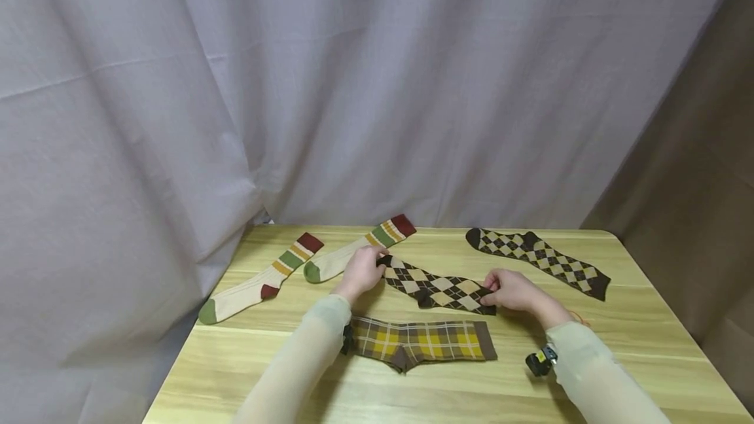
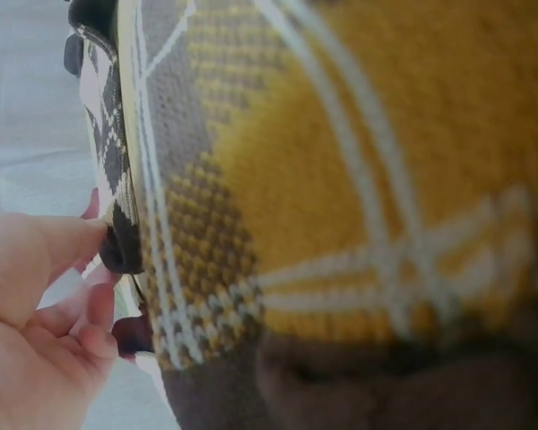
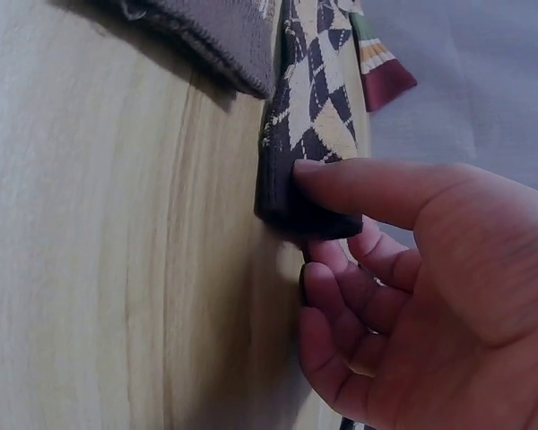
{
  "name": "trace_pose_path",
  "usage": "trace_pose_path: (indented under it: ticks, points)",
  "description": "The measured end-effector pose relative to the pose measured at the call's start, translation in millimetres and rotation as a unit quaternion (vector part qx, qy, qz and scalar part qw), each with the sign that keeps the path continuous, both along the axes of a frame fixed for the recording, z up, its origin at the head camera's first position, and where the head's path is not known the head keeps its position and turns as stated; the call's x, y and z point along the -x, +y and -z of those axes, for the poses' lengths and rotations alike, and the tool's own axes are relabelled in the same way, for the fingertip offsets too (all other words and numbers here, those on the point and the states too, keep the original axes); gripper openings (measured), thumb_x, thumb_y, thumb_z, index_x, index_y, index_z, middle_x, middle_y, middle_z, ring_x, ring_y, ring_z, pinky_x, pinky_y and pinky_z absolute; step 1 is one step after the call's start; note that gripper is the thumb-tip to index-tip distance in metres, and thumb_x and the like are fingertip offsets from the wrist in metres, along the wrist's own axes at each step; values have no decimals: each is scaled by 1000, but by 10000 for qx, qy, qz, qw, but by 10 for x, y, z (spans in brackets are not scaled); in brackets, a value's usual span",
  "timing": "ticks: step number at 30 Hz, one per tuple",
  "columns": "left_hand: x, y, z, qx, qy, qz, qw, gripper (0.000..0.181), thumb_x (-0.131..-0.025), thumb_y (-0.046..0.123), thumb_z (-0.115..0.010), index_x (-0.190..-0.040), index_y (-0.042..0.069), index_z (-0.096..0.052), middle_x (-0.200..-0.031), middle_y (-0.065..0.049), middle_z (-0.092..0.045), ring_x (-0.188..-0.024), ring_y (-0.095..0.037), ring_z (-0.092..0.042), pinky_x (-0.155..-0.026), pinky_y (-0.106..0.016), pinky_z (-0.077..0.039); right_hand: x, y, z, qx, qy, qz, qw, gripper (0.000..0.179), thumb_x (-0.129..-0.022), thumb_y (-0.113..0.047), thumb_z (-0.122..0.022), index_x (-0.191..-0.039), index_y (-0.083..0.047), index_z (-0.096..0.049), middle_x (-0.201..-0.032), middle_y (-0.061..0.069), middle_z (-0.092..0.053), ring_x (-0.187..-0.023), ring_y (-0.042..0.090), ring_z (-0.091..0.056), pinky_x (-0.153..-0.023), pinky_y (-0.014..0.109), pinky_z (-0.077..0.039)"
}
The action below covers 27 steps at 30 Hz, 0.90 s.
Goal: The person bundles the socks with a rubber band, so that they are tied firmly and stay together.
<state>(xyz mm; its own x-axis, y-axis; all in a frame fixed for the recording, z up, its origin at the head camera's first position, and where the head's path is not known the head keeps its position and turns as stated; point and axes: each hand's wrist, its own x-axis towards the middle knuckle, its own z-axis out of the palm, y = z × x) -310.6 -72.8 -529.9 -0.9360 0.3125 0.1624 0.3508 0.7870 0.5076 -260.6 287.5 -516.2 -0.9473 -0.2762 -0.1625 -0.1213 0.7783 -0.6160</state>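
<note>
Between my two hands a black and beige argyle sock [image 1: 438, 284] stretches across the middle of the table. My left hand [image 1: 362, 271] pinches its dark toe, thumb against fingers, as the left wrist view also shows. At the other end my right hand [image 1: 514, 289] pinches the dark cuff [image 3: 296, 202], with the thumb on top and the fingers beneath. Just in front lies a yellow and brown plaid sock [image 1: 427, 340], flat, its toe end hidden behind the left wrist. In the left wrist view that plaid sock [image 2: 341, 179] fills most of the picture, close and blurred.
Two cream striped socks with green toes lie at the left: one [image 1: 247, 291] near the table's left edge, another [image 1: 341, 257] behind my left hand. A second argyle sock [image 1: 538, 256] lies at the back right. Grey curtains [image 1: 412, 84] hang behind the wooden table [image 1: 624, 332].
</note>
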Motion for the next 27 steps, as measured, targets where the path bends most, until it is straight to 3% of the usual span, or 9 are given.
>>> trace_pose_path:
  ticks: [9, 15, 21, 27]
  points:
    - [-2, -28, -29, -13, -193, -172, 9997, 30, -99, 2, -74, -129, 4, -73, -101, -11, -75, -94, -24, -71, -85, -41, -60, -4, 34, 12, 320, -48, 84, 9994, 42, -83, -10, -88, -110, 3, -58, -93, 11, -58, -83, 23, -54, -75, 36, -48]
    - [-1, -27, -47, 34, -287, -131, 9995, 30, -99, 2, -73, -129, 4, -73, -96, -9, -74, -87, -21, -69, -79, -38, -60, -2, 52, 26, 483, 177, 127, 9986, 46, -81, -6, -89, -111, 4, -55, -92, 11, -55, -81, 23, -51, -74, 37, -46]
    - [-11, -35, -50, -6, -397, -116, 9991, 31, -100, 2, -72, -131, 2, -72, -98, -11, -74, -88, -22, -70, -79, -39, -59, -25, 48, 24, 549, 303, 159, 9979, 45, -81, -3, -88, -109, 2, -53, -88, 9, -52, -77, 22, -49, -72, 38, -43]
    - [-40, -41, -57, 25, -373, -71, 9993, 31, -99, 1, -72, -130, 1, -72, -100, -12, -75, -92, -25, -72, -82, -41, -60, -49, 49, 6, 415, 352, -67, 9985, 28, -85, -3, -86, -95, -5, -60, -82, 4, -56, -75, 20, -50, -70, 36, -42]
